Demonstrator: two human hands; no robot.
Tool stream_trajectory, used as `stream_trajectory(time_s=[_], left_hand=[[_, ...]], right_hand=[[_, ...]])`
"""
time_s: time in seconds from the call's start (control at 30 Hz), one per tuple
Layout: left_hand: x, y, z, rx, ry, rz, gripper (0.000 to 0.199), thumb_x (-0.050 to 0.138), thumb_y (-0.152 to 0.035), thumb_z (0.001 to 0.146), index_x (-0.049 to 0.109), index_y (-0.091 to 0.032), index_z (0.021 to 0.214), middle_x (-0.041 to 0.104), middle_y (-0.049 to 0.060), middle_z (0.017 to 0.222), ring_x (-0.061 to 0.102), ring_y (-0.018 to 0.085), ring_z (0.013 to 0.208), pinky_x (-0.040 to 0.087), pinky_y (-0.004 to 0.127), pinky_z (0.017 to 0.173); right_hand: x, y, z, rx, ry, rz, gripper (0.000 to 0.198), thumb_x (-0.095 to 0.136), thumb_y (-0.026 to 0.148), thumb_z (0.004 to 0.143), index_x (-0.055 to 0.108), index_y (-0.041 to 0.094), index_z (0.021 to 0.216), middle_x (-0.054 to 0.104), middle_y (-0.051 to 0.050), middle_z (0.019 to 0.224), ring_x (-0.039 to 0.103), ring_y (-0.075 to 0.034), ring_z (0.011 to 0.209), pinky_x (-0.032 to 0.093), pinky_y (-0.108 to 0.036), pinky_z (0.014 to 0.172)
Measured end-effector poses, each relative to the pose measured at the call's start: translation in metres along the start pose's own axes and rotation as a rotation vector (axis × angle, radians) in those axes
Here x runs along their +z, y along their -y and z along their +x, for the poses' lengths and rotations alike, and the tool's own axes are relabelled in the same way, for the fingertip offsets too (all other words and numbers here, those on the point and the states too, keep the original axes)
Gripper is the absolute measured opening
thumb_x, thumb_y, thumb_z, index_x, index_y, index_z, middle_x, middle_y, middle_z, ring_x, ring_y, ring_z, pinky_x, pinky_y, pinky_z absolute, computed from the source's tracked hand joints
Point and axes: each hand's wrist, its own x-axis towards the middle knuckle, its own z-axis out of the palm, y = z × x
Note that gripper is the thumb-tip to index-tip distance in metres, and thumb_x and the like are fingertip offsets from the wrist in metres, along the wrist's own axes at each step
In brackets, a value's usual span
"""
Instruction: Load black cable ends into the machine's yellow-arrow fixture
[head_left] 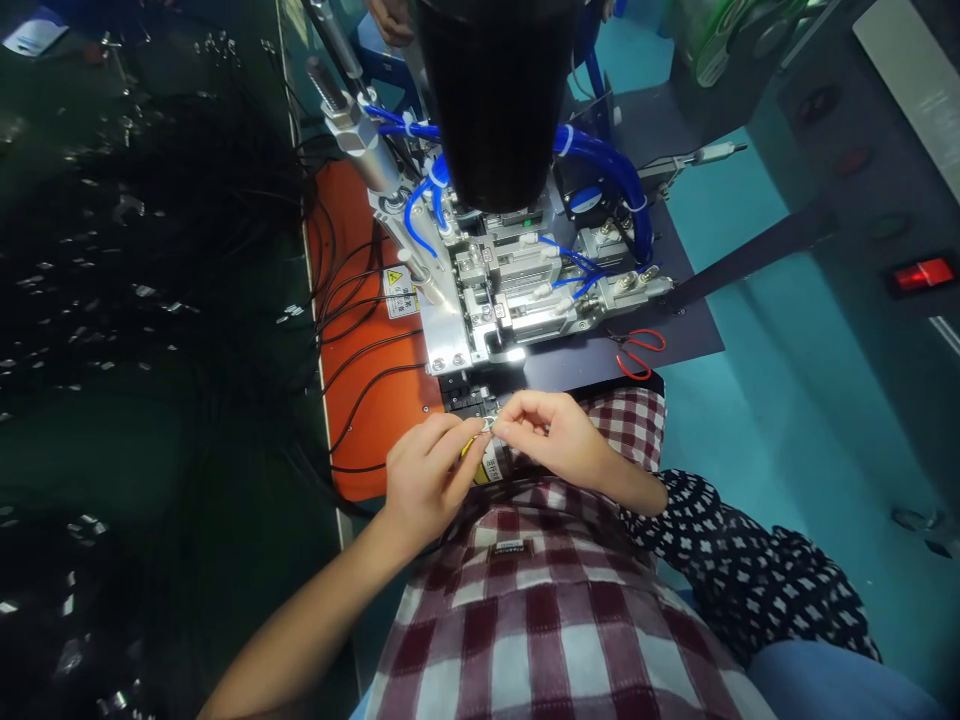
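L hand point(429, 475) & R hand point(553, 432) pinched tight — sm. white pc. point(488, 423) held btwn them.

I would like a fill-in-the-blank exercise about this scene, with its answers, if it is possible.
1. The bare left hand and the bare ____ hand meet at a small white piece.
2. Beside the silver metal machine, the small scissor-like hand tool has ____ loop handles.
3. The thin black cables cross a flat panel coloured ____.

Missing words: right; red; orange.
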Motion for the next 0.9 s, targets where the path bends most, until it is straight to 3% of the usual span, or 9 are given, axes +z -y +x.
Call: stream_trajectory(time_s=[0.13, 0.3, 0.4, 0.5, 0.7, 0.83, 0.9], left_hand=[[0.000, -0.005, 0.002, -0.130, -0.017, -0.147, 0.012, 0.056, -0.021, 0.091, 0.068, -0.019, 0.094, 0.065, 0.004, 0.081, 0.056, 0.014, 0.071, 0.045, 0.027, 0.065], [-0.007, -0.007, 0.009, -0.267, 0.054, -0.330, 0.014, 0.056, -0.024, 0.091, 0.069, -0.019, 0.087, 0.066, 0.004, 0.083, 0.058, 0.016, 0.077, 0.047, 0.029, 0.070], [-0.012, -0.004, 0.013, -0.304, 0.137, -0.421, 0.015, 0.057, -0.025, 0.091, 0.069, -0.019, 0.086, 0.064, 0.003, 0.080, 0.057, 0.015, 0.075, 0.046, 0.028, 0.068], [-0.015, 0.000, 0.015, -0.324, 0.178, -0.487, 0.015, 0.058, -0.025, 0.090, 0.070, -0.018, 0.084, 0.063, 0.003, 0.078, 0.056, 0.015, 0.074, 0.045, 0.027, 0.069], [-0.014, 0.002, 0.013, -0.403, 0.106, -0.569, 0.018, 0.059, -0.028, 0.089, 0.066, -0.017, 0.076, 0.062, 0.002, 0.076, 0.056, 0.014, 0.072, 0.044, 0.026, 0.067], [-0.015, 0.011, 0.010, -0.399, 0.144, -0.631, 0.018, 0.063, -0.030, 0.087, 0.067, -0.017, 0.073, 0.061, 0.002, 0.073, 0.055, 0.014, 0.070, 0.044, 0.026, 0.065], [-0.016, 0.017, 0.009, -0.414, 0.187, -0.711, 0.019, 0.065, -0.031, 0.085, 0.067, -0.017, 0.072, 0.060, 0.003, 0.072, 0.054, 0.014, 0.069, 0.043, 0.026, 0.064]], right_hand=[[-0.002, 0.007, -0.002, -0.148, -0.073, -0.180, 0.012, 0.061, 0.021, 0.084, 0.063, 0.016, 0.074, 0.060, 0.001, 0.068, 0.049, -0.009, 0.057, 0.040, -0.023, 0.053], [-0.011, 0.011, 0.004, -0.284, -0.007, -0.276, 0.014, 0.059, 0.021, 0.087, 0.064, 0.017, 0.074, 0.063, -0.002, 0.076, 0.053, -0.011, 0.063, 0.044, -0.024, 0.059], [-0.015, 0.008, 0.010, -0.211, 0.096, -0.174, 0.017, 0.060, 0.025, 0.087, 0.064, 0.016, 0.074, 0.062, -0.001, 0.073, 0.051, -0.010, 0.060, 0.042, -0.023, 0.056], [-0.013, 0.000, 0.013, -0.085, 0.201, 0.064, 0.017, 0.063, 0.029, 0.085, 0.063, 0.015, 0.075, 0.057, 0.002, 0.065, 0.048, -0.009, 0.056, 0.039, -0.021, 0.051], [0.003, -0.015, 0.015, 0.113, 0.220, 0.462, 0.025, 0.070, 0.037, 0.079, 0.062, 0.014, 0.076, 0.051, 0.006, 0.057, 0.037, -0.005, 0.046, 0.028, -0.020, 0.044], [0.000, -0.015, 0.021, 0.206, 0.410, 0.559, 0.024, 0.073, 0.035, 0.077, 0.065, 0.012, 0.076, 0.052, 0.006, 0.059, 0.035, -0.004, 0.045, 0.025, -0.020, 0.043], [-0.001, -0.014, 0.023, 0.189, 0.456, 0.542, 0.023, 0.072, 0.034, 0.077, 0.066, 0.012, 0.078, 0.053, 0.005, 0.060, 0.036, -0.003, 0.045, 0.025, -0.019, 0.042]])
